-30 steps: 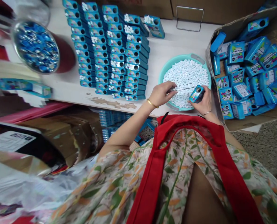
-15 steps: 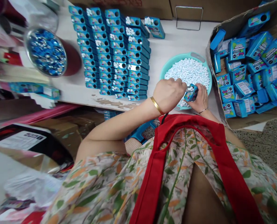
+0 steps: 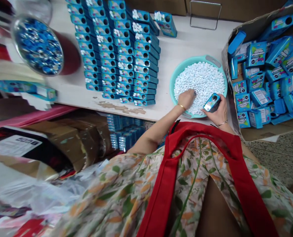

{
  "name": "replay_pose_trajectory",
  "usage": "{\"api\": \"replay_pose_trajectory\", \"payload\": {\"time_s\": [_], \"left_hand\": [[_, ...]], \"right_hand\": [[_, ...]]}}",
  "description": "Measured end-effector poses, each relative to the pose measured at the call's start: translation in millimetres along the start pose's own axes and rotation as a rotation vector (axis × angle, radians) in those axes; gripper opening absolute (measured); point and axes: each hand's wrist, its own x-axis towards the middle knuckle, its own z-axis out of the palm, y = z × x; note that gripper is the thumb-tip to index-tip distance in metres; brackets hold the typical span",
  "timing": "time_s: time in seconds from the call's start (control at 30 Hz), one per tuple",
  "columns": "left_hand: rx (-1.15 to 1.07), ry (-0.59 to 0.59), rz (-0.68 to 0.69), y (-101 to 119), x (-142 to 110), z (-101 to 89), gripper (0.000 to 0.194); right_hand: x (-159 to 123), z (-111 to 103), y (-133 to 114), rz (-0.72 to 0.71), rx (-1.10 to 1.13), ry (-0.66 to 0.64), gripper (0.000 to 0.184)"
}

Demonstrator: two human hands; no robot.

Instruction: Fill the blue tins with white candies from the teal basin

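My left hand (image 3: 186, 98) reaches into a teal basin (image 3: 173, 77) full of small white candies (image 3: 200, 80), its fingers curled down among them. My right hand (image 3: 218, 111) grips a small blue candy box (image 3: 211, 102) at the basin's near right rim, the box's round hole facing up. Both wrists wear thin bracelets.
Rows of several blue boxes (image 3: 119, 52), some topped with white candies, cover the table's left. A cardboard carton (image 3: 262, 126) of loose blue boxes stands at the right. A round tin of blue pieces (image 3: 37, 46) sits far left. More boxes lie under the table (image 3: 123, 131).
My left hand left the box's opening and went back down into the candies in the basin. My right hand kept the box and shifted slightly right.
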Motion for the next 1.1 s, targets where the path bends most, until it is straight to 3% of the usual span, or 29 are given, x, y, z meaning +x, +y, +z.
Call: {"api": "replay_pose_trajectory", "payload": {"time_s": [0.1,0.23,0.4,0.53,0.7,0.9,1.03,1.1], "left_hand": [[-0.150,0.026,-0.012,12.8,11.2,15.9,0.032],[-0.262,0.049,0.032,-5.5,5.0,9.6,0.033],[-0.274,0.130,0.215,-31.3,-21.8,-24.2,0.028],[-0.213,0.141,0.349,-29.3,-46.6,-66.1,0.031],[-0.011,0.071,0.393,-0.9,-70.5,-115.7,0.031],[0.248,0.002,0.272,60.7,-92.1,-157.2,0.029],[0.427,-0.114,0.231,104.8,-106.1,-181.4,0.044],[0.465,-0.153,0.215,114.1,-111.8,-191.1,0.047]], "right_hand": [[-4.1,0.9,4.6,0.019,0.023,-0.008,0.106],[-5.3,1.3,9.3,0.030,0.035,-0.005,0.106],[-0.7,0.9,8.2,0.009,-0.032,0.026,0.105],[4.6,3.1,2.6,-0.038,-0.062,0.025,0.099],[11.5,10.7,-2.3,-0.118,-0.054,-0.006,0.079],[13.4,19.7,-6.6,-0.184,-0.033,-0.035,0.078],[12.8,26.4,-6.0,-0.200,0.007,-0.035,0.079],[13.2,29.3,-3.0,-0.202,0.023,-0.027,0.079]]}}
